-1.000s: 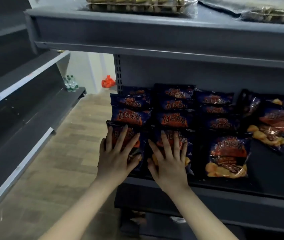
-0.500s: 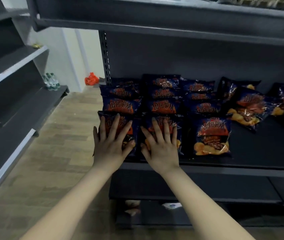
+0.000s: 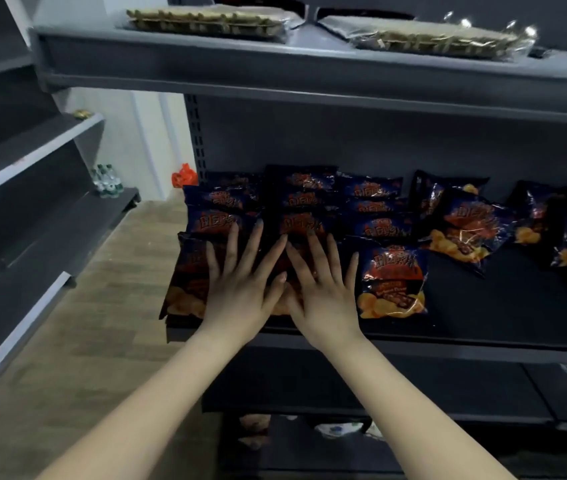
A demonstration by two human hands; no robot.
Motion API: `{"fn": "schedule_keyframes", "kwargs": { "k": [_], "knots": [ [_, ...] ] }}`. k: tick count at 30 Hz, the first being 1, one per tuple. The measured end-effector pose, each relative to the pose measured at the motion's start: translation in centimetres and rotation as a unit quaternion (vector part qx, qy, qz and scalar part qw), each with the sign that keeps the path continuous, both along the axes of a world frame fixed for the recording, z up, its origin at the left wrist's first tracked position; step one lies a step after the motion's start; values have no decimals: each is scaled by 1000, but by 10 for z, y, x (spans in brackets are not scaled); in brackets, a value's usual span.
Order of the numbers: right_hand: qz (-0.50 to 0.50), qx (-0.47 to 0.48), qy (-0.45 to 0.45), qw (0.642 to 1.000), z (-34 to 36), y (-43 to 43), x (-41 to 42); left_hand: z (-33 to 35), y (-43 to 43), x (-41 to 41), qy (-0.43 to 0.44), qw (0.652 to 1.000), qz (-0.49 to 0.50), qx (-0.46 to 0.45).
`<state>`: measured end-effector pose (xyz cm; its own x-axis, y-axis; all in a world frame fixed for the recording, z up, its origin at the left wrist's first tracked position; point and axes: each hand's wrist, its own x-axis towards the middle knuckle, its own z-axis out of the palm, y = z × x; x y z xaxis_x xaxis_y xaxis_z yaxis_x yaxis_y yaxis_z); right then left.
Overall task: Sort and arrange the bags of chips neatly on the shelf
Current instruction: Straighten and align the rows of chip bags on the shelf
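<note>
Dark blue chip bags with orange print lie in overlapping rows on the left part of the dark shelf point(image 3: 482, 327). My left hand point(image 3: 244, 285) presses flat, fingers spread, on the front-left bag point(image 3: 186, 271). My right hand point(image 3: 323, 289) lies flat beside it on the neighbouring front bag, which it mostly hides. Just right of my right hand sits a third front bag point(image 3: 392, 282), untouched. Further right, loose bags point(image 3: 465, 226) lie tilted and out of line, with more point(image 3: 552, 220) near the right edge.
An upper shelf point(image 3: 309, 67) overhangs, carrying flat wrapped packs point(image 3: 205, 22). To the left stand dark shelves point(image 3: 32, 202) with small bottles point(image 3: 105, 180). An orange bag point(image 3: 183, 174) sits on the wooden floor behind. Items lie on the lowest shelf point(image 3: 340, 431).
Both hands have slid closer together on the front bags, thumbs now nearly touching. The view has tilted up, showing the upper shelf again.
</note>
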<state>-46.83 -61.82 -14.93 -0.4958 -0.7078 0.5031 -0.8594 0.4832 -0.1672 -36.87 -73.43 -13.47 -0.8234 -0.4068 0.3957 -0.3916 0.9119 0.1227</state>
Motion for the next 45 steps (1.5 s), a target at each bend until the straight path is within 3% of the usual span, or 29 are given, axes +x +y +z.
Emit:
{"fn": "schedule_keyframes", "kwargs": {
  "k": [18,31,38,45],
  "knots": [
    [-109,-53,-29,992,16,176,-132,25,170,-148,24,991,-125,36],
    [-158,-19,-107,981,-6,294,-204,-17,271,-238,-17,982,-176,59],
    [-121,-60,-195,972,-26,297,-216,-51,268,-250,-74,983,-149,76],
    [-102,-108,-342,928,-24,255,-226,-58,266,-251,-107,980,-142,93]
  ]
}}
